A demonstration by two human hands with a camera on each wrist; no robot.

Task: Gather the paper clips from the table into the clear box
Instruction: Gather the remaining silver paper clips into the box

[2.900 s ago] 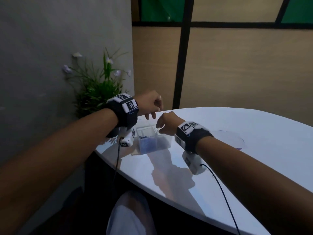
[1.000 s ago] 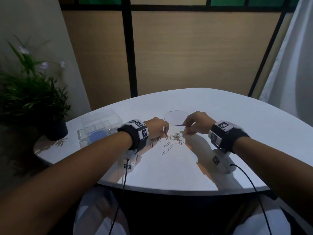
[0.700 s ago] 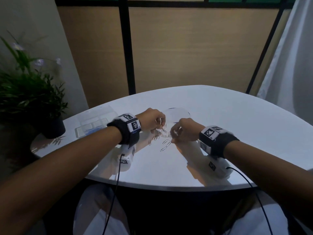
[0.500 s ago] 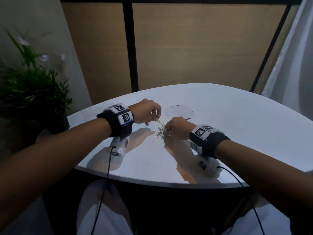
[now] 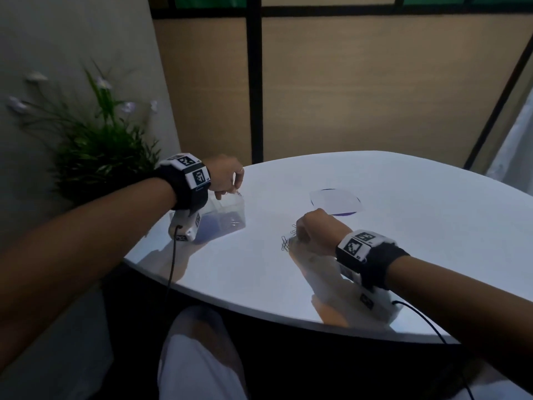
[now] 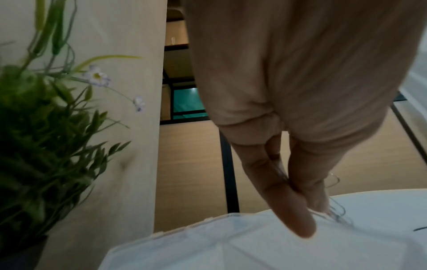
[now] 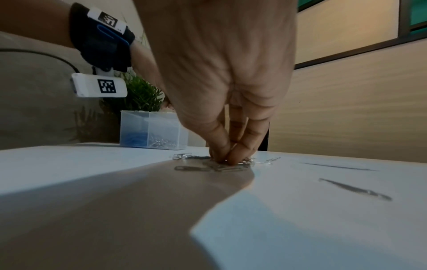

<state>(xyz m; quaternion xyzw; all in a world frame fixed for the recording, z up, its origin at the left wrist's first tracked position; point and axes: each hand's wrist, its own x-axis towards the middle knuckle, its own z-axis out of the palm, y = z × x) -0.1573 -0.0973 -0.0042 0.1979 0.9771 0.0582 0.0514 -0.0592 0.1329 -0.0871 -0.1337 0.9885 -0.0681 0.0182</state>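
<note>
The clear box (image 5: 227,216) stands at the table's left edge, holding blue and silver clips (image 7: 159,141). My left hand (image 5: 227,180) hovers over the clear box (image 6: 231,243) and pinches a small bunch of silver paper clips (image 6: 335,213) between thumb and fingers. A heap of silver paper clips (image 5: 287,241) lies mid-table. My right hand (image 5: 314,229) is down on that heap, fingertips (image 7: 231,155) pinching together on the paper clips (image 7: 208,167) against the table.
A potted plant (image 5: 98,151) stands just left of the box, off the table's edge. A clear lid (image 5: 336,202) with a dark rim lies beyond my right hand. The white table (image 5: 403,226) curves away on the near side.
My left hand has lifted from the heap and travelled left with clips to above the box. My right hand stays on the heap, gathering clips.
</note>
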